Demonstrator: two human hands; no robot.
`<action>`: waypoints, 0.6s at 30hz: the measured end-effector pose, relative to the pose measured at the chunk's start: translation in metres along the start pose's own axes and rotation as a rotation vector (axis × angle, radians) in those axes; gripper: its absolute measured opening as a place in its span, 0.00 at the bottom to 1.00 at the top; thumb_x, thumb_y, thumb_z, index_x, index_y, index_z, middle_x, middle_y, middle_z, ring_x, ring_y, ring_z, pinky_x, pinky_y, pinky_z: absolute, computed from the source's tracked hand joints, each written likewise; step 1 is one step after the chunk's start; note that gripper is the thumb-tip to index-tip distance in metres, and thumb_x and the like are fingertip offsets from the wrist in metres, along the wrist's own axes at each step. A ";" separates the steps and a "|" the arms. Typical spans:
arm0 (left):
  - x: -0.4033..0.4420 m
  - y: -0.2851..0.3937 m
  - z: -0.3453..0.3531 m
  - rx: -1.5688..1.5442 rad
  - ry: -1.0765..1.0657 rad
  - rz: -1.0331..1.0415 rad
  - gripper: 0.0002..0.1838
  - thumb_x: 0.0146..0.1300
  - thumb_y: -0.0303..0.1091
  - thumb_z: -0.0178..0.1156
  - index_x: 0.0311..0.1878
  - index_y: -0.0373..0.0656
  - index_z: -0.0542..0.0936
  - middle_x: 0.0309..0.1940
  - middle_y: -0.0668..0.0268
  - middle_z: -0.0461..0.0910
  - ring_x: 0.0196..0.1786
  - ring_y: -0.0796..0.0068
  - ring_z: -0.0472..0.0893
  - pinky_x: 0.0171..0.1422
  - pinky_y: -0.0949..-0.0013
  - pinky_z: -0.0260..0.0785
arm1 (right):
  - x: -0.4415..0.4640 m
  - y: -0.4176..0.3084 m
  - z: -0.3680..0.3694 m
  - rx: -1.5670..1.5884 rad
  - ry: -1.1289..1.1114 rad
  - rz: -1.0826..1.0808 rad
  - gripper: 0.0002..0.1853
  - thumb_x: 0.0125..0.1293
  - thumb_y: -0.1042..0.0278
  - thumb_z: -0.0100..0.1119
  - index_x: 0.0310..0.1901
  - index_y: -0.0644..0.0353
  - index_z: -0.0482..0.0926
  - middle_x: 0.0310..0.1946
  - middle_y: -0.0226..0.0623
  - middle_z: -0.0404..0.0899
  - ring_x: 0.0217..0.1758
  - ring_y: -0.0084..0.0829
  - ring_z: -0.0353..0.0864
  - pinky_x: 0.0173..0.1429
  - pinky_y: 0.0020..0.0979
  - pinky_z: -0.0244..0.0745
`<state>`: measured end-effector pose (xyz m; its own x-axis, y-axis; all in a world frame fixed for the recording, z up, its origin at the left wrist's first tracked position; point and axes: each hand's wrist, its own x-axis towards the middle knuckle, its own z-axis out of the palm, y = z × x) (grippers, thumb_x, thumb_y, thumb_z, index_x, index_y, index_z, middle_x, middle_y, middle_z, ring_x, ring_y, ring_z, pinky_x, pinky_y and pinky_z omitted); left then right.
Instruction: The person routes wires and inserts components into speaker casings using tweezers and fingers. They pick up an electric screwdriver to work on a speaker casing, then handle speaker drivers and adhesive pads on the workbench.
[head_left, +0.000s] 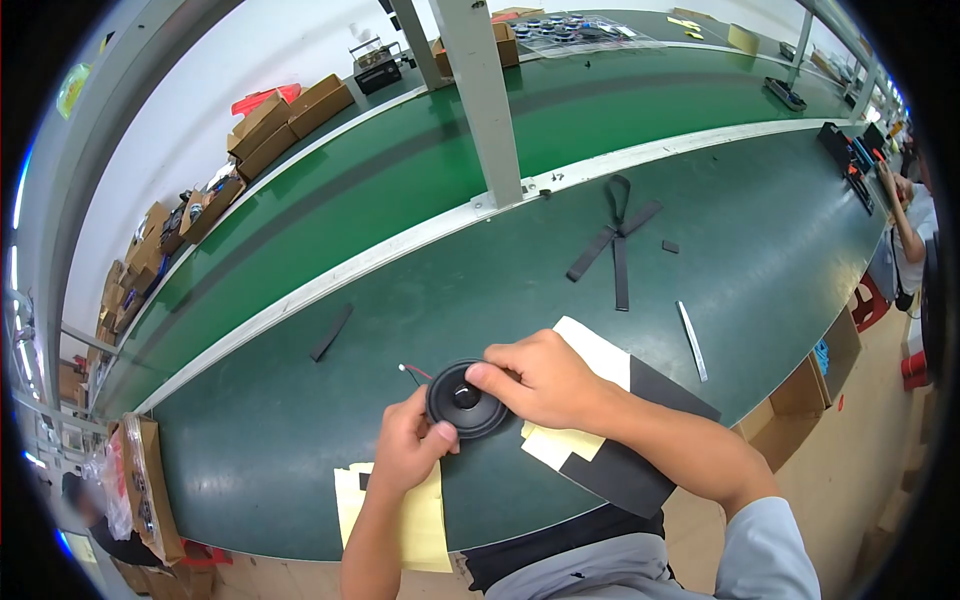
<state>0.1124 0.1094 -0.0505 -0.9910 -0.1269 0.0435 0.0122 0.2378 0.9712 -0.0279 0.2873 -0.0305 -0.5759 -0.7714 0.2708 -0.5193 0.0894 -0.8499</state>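
Note:
A round black speaker [480, 414] with a shiny domed centre is held just above or on the green table, facing up. My left hand [405, 445] grips its left rim, fingers beneath and thumb at the lower edge. From the upper right, my right hand [548, 380] closes on the rim, its thumb pressing near the cone. A thin red and dark wire [414, 371] sticks out at the speaker's upper left. Yellow paper [420, 525] lies under my left forearm. Beneath my right forearm are black sheets [665, 397] and pale backing paper [578, 347].
Several black foam strips [620, 270] lie ahead, another strip [331, 333] to the left. A slim silver tool [691, 342] rests at right. A metal post [485, 110] rises from the raised back ledge. Cardboard boxes [265, 130] line the back; a person [908, 220] sits far right.

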 end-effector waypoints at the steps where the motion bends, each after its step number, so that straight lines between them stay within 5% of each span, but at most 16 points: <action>1: -0.001 0.000 -0.001 -0.119 0.005 -0.025 0.30 0.70 0.56 0.56 0.53 0.32 0.77 0.26 0.64 0.79 0.22 0.76 0.77 0.27 0.74 0.69 | 0.001 0.001 -0.001 0.025 -0.030 -0.001 0.17 0.75 0.61 0.55 0.30 0.65 0.78 0.18 0.47 0.74 0.21 0.44 0.76 0.28 0.38 0.69; 3: 0.001 -0.004 -0.006 -0.358 0.009 -0.072 0.33 0.70 0.59 0.56 0.53 0.30 0.77 0.27 0.60 0.79 0.21 0.73 0.77 0.24 0.73 0.68 | 0.002 0.003 -0.004 0.072 -0.084 0.000 0.14 0.74 0.62 0.55 0.36 0.65 0.81 0.24 0.48 0.78 0.25 0.43 0.80 0.32 0.38 0.73; 5: 0.002 -0.009 -0.010 -0.571 0.028 -0.084 0.35 0.72 0.60 0.52 0.52 0.27 0.76 0.28 0.53 0.80 0.19 0.69 0.76 0.19 0.69 0.66 | 0.002 0.010 0.002 0.068 0.006 -0.161 0.12 0.72 0.64 0.56 0.50 0.63 0.79 0.41 0.50 0.80 0.35 0.48 0.82 0.37 0.41 0.76; 9: -0.002 -0.022 -0.012 -0.737 0.108 -0.089 0.37 0.74 0.62 0.48 0.51 0.25 0.76 0.29 0.50 0.82 0.18 0.66 0.77 0.17 0.67 0.67 | 0.002 0.004 0.000 0.019 -0.102 -0.309 0.36 0.67 0.70 0.61 0.75 0.54 0.59 0.65 0.46 0.71 0.46 0.52 0.83 0.45 0.44 0.81; 12: -0.006 -0.018 -0.012 -0.805 0.026 -0.095 0.38 0.74 0.63 0.47 0.51 0.26 0.76 0.29 0.50 0.82 0.19 0.66 0.78 0.18 0.68 0.67 | -0.002 -0.004 0.003 0.054 -0.218 -0.179 0.49 0.61 0.75 0.66 0.80 0.50 0.49 0.65 0.46 0.69 0.37 0.42 0.84 0.42 0.39 0.80; 18: -0.007 -0.020 -0.010 -0.690 -0.147 -0.122 0.45 0.74 0.70 0.35 0.47 0.27 0.78 0.28 0.53 0.82 0.22 0.67 0.79 0.22 0.68 0.70 | -0.003 0.001 0.002 0.021 -0.172 -0.209 0.41 0.57 0.67 0.74 0.70 0.56 0.62 0.53 0.42 0.75 0.34 0.35 0.84 0.38 0.35 0.79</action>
<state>0.1204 0.0956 -0.0679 -0.9978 0.0287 -0.0592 -0.0658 -0.4393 0.8959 -0.0257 0.2884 -0.0324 -0.3407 -0.8677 0.3619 -0.6015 -0.0947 -0.7933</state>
